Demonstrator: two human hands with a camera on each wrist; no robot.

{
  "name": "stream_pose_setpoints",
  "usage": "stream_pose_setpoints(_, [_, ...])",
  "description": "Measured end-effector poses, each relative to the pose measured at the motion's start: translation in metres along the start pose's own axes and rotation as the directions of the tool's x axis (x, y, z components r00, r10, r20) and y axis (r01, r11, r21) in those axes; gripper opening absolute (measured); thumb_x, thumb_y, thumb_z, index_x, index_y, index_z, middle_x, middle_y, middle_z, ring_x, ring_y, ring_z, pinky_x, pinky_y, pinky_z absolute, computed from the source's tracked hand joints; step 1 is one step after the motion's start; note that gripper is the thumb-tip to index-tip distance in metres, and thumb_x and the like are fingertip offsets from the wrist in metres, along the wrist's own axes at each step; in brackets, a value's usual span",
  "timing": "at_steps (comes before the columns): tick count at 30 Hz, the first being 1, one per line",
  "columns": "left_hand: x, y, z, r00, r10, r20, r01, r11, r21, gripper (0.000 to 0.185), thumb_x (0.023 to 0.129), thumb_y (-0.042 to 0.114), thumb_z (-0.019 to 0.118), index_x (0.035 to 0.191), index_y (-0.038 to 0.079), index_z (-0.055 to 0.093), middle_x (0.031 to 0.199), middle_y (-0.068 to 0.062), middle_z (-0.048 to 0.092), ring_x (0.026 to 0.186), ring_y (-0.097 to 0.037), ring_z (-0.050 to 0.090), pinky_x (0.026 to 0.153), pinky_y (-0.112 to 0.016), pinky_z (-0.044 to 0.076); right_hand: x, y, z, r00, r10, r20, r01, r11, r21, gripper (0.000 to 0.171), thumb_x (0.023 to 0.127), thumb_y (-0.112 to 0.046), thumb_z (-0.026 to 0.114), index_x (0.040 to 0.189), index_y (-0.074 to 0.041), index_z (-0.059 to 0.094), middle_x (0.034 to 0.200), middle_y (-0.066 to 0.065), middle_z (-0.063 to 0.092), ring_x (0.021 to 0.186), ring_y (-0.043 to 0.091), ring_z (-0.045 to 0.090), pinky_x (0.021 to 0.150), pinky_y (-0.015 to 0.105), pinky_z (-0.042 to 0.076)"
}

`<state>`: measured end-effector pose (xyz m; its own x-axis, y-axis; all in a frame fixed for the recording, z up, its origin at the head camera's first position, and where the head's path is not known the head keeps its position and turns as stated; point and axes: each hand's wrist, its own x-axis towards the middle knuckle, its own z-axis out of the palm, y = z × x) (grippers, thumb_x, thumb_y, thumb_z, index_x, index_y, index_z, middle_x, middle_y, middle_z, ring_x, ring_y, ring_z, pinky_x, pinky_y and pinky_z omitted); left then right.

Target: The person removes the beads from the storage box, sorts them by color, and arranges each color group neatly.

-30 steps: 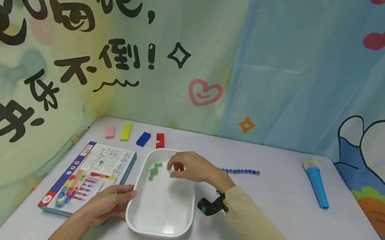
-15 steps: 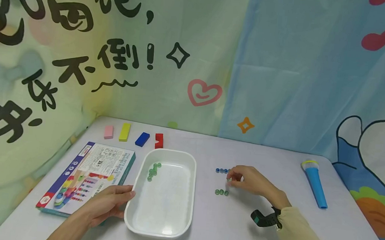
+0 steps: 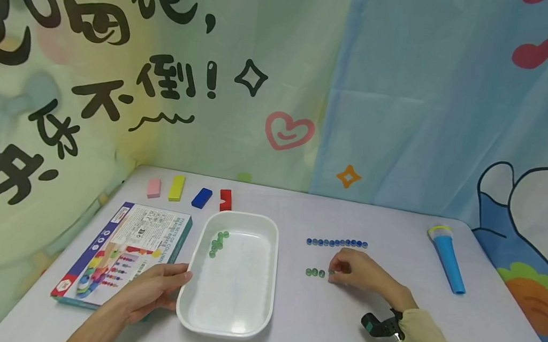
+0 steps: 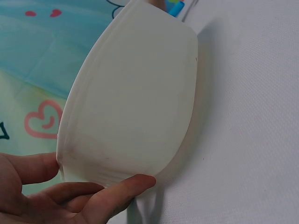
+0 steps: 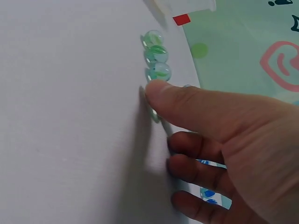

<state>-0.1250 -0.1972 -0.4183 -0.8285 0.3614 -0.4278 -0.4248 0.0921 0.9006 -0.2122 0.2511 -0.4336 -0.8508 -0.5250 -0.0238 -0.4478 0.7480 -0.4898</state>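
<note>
While the left hand rests with relaxed fingers against the white tray at its 9 o'clock rim, right hand pinching a green marble on the surface, touching the short green row at its 3 o'clock end, blue marble row at 12 o'clock.

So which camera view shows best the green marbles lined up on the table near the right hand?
The right wrist view: the green marbles are close, with swirls visible, and the right hand sets another beside them. The head view shows the same marbles only as tiny dots. The left wrist view shows none, only the white tray.
</note>
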Motion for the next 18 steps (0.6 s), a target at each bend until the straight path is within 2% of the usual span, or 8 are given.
stream_pose_setpoints(5, [0.0006,-0.0012,-0.0005,1.000,-0.001,-0.001,0.001,1.000,0.000,0.073,0.099,0.032,0.055,0.147,-0.014,0.024,0.146,-0.028,0.042,0.099,-0.017,0.065,0.082,-0.036,0.058,-0.0008,-0.0035,0.0034,1.000,0.003,-0.015,-0.003,1.000,-0.014,0.015,0.081,-0.027,0.078,0.086,-0.017,0.068,0.082,-0.006,0.054,0.075,0.005,0.046,0.064,0.019,0.042])
stream_pose_setpoints(18, [0.0013,-0.0017,-0.0006,1.000,-0.004,-0.006,0.004,1.000,-0.001,0.071,0.099,0.031,0.055,0.147,-0.013,0.025,0.143,-0.026,0.046,0.096,-0.017,0.066,0.082,-0.036,0.059,-0.0012,-0.0067,0.0075,0.999,0.011,-0.043,-0.012,0.999,-0.033,0.014,0.081,-0.026,0.077,0.089,-0.018,0.068,0.080,-0.005,0.051,0.071,0.005,0.043,0.060,0.018,0.037])
